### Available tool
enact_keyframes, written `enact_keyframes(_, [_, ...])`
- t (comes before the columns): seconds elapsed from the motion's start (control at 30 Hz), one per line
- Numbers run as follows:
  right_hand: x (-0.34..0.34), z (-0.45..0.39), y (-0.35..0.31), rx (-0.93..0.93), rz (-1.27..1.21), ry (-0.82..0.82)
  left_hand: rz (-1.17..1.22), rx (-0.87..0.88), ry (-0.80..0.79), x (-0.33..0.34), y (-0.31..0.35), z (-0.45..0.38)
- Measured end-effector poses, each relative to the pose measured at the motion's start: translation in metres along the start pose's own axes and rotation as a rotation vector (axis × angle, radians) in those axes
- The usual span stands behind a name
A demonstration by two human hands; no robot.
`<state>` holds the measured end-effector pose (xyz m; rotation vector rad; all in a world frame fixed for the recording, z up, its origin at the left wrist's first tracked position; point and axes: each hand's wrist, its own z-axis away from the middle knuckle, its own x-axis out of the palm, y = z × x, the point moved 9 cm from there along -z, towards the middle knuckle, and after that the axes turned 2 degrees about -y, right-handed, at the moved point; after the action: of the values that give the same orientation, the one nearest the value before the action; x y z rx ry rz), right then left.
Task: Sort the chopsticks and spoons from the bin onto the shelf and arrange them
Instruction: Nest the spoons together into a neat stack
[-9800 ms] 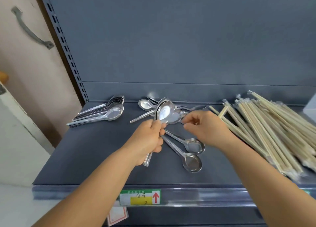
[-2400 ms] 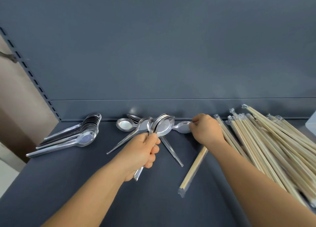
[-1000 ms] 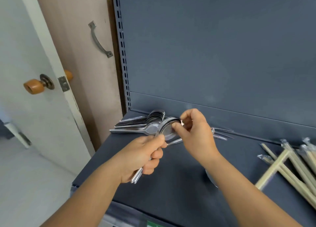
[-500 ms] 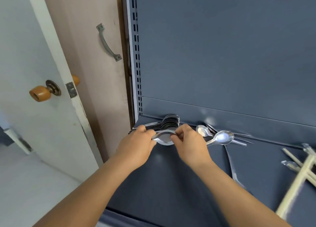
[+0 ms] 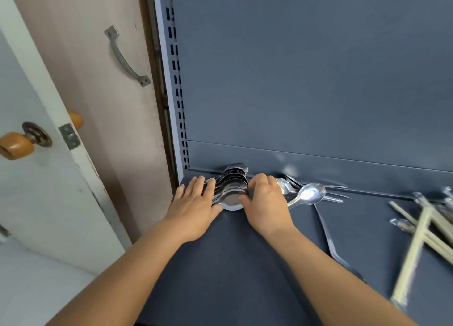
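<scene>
my left hand (image 5: pixel 196 203) lies flat on the handles, right hand (image 5: pixel 263 200) pinches the bowls of the spoon stack (image 5: pixel 232 187) between them on the shelf (image 5: pixel 245 264), an uneven squeeze could fan it out

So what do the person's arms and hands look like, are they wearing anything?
Both forearms are bare as far as the picture shows: no sleeves or gloves. The left hand and right hand show no rings, watch or bracelets.
</scene>
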<state>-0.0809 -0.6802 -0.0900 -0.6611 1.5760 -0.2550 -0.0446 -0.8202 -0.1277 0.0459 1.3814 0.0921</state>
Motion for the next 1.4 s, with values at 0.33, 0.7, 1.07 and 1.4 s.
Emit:
enact_keyframes(0.33, [-0.011, 0.005, 0.013, 0.038, 0.120, -0.014, 0.052, 0.108, 0.091, -0.008, 0.030, -0.009])
enact_keyframes(0.7, [-0.029, 0.023, 0.032, -0.100, 0.109, -0.154, 0.009, 0.037, 0.086, -0.009, 0.043, 0.001])
enact_keyframes(1.07, [-0.083, 0.024, 0.088, -0.118, 0.021, -0.143, 0.149, 0.181, 0.330, -0.040, 0.128, 0.043])
enact_keyframes(1.4, [-0.082, -0.004, 0.136, 0.059, 0.026, -0.106, 0.059, 0.135, 0.172, -0.006, 0.172, 0.016])
